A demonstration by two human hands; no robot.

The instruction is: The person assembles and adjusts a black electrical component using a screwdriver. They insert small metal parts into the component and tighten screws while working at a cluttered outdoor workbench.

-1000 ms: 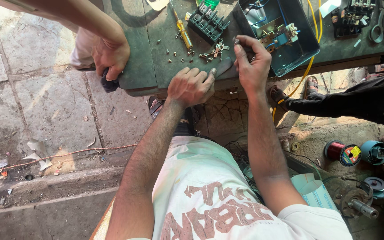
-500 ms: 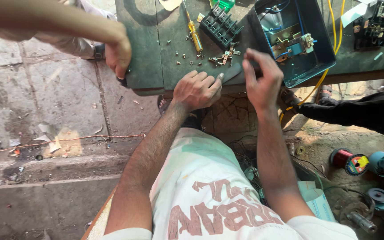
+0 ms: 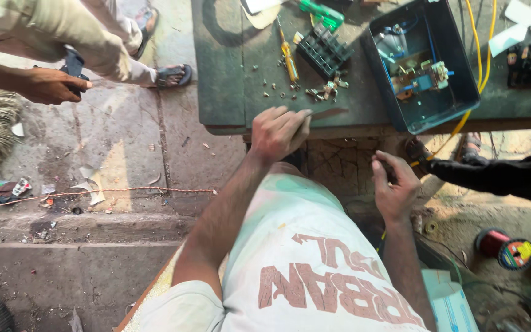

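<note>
Co-worker's hand [image 3: 47,85]: far left, over the stone floor [image 3: 124,141], closed around a small dark object [image 3: 74,63]; it belongs to another person.
Floor litter: paper scraps and a thin reddish cord [image 3: 124,192] lie across the stone slabs, left of the person's body.
Worktop [image 3: 222,67]: dark green, at the top of the view, strewn with small screws.
Left hand [image 3: 278,132]: at the worktop's near edge, fingers curled shut around a thin flat metal strip [image 3: 330,113].
Metal strip: juts rightward from the left hand, lying along the worktop's front edge.
Yellow-handled screwdriver [image 3: 288,58]: on the worktop above the left hand, well apart from it.
Black terminal block [image 3: 324,50]: just right of the screwdriver, with loose metal parts [image 3: 327,91] below it.
Right hand [image 3: 394,187]: below the worktop's edge, above the person's lap, fingers bent inward; whether they pinch something cannot be told.
Blue metal box [image 3: 456,92]: open, on the worktop right of the block, wiring inside.
Wire spool [image 3: 504,247]: red, on the ground at far right.
</note>
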